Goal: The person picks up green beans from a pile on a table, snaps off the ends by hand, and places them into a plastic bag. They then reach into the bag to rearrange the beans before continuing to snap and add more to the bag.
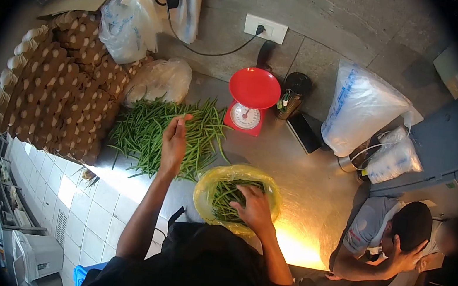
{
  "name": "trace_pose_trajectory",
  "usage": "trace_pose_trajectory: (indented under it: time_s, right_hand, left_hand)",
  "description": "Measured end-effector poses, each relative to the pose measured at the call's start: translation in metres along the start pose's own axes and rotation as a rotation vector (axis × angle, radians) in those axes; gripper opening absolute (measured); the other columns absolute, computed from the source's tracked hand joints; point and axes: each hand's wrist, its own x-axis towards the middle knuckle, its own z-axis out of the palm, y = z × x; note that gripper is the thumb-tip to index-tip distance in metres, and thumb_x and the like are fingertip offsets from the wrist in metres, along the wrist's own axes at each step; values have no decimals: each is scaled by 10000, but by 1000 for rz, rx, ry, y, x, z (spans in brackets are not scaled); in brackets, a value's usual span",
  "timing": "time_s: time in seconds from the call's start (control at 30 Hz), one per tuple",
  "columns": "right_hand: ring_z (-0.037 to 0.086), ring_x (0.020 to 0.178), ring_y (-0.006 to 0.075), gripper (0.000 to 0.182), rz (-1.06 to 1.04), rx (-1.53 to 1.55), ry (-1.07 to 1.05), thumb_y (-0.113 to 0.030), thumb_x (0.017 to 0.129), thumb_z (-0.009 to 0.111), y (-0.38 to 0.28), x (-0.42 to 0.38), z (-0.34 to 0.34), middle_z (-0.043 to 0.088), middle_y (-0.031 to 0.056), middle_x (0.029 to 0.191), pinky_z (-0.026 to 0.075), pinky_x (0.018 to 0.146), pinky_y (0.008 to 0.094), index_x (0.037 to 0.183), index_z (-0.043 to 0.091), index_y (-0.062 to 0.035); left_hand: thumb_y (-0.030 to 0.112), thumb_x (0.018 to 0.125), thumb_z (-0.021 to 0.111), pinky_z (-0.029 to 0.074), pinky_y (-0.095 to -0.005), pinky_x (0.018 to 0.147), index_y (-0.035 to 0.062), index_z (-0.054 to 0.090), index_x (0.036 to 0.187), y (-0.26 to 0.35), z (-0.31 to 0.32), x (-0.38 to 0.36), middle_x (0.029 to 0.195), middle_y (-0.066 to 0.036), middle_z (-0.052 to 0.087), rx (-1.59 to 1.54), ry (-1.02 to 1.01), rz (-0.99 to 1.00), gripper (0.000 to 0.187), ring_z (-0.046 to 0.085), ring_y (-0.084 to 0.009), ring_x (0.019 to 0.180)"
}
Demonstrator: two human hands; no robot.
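Note:
A loose pile of green beans (142, 130) lies on the metal table. My left hand (174, 145) is over this pile, held edge-on with its fingers stretched out and nothing visible in them. To the right, a container lined with a yellow plastic bag (204, 189) has more green beans (225, 193) inside. Over those beans, at the bag's right side, is my right hand (255, 208), its fingers apart. A red kitchen scale (246, 118) with a red pan (255, 88) stands behind the beans.
Stacked egg trays (64, 95) rise at the left, beside a clear plastic bag (164, 79). A dark phone-like slab (304, 133) and a dark cup (295, 91) are near the wall. White plastic bags (358, 112) stand at the back right. Another person (383, 237) is at the table's right end.

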Motion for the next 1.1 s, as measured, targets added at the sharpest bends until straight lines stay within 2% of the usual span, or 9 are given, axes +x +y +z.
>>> trace_pose_trajectory:
  time_s: [0.07,0.1,0.13,0.2,0.43,0.57,0.63,0.87,1.1]
  right_hand:
    - [561,1194,364,541,30,-30,-180,-302,823,781,1,-2,14,641,148,1205,404,1024,521,1316,628,-137]
    - [579,1168,354,513,-5,-101,-161,-298,830,774,-1,-2,21,647,146,1185,427,1001,509,1296,635,-135]
    - [579,1168,354,513,0,-99,-156,-298,830,774,-1,-2,27,647,146,1185,427,1001,509,1296,635,-135]
    - [588,1149,329,451,26,-126,-162,-283,822,776,1,3,33,649,136,1144,440,978,496,1229,649,-136]
    - [637,1050,323,257,86,-43,-158,-169,805,769,7,4,18,677,130,1064,474,898,461,1045,698,-112]
    - [654,956,338,154,23,89,91,-82,828,743,-3,11,-15,683,131,973,490,828,454,974,694,-78]
    - [673,866,369,155,62,192,106,-26,859,714,-11,12,-29,693,181,979,531,735,426,1010,677,-24]
    - [692,788,359,93,155,459,223,-24,902,692,-38,10,-51,697,195,906,539,685,379,994,679,-20]
    - [628,672,115,115,253,510,178,-84,916,734,-41,6,-55,709,114,802,495,612,271,999,704,-10]
  left_hand:
    - [325,1077,491,498,-304,723,59,522,1431,-44,-18,29,1085,-67,624,296,59,267,444,572,-130,865]
    - [329,1063,517,500,-381,906,19,444,1493,-32,-22,26,1343,-176,562,372,-11,-35,536,595,-242,1071]
    - [329,1063,517,500,-381,906,19,444,1493,-39,-25,26,1343,-176,562,375,-17,-33,536,595,-242,1071]
    - [307,1042,551,494,-407,925,11,472,1460,-56,-31,22,1364,-215,543,975,-16,360,518,586,-299,1133]
    - [167,974,651,502,-397,898,57,638,1233,-2,19,-42,1164,-157,606,526,-29,351,282,623,-291,1044]
    - [140,972,649,519,-360,816,56,643,1221,6,42,-74,1065,-131,622,522,-103,482,263,643,-263,960]
    - [154,1016,611,518,-322,880,48,622,1241,6,50,-88,1081,-73,645,524,-321,352,248,661,-194,1025]
    - [173,1017,616,548,-341,823,7,619,1245,-7,76,-110,1096,-120,712,231,-462,162,282,703,-201,953]
    - [146,1023,599,548,-342,799,-4,613,1206,-11,76,-109,1009,-144,717,347,-546,138,238,700,-216,918]
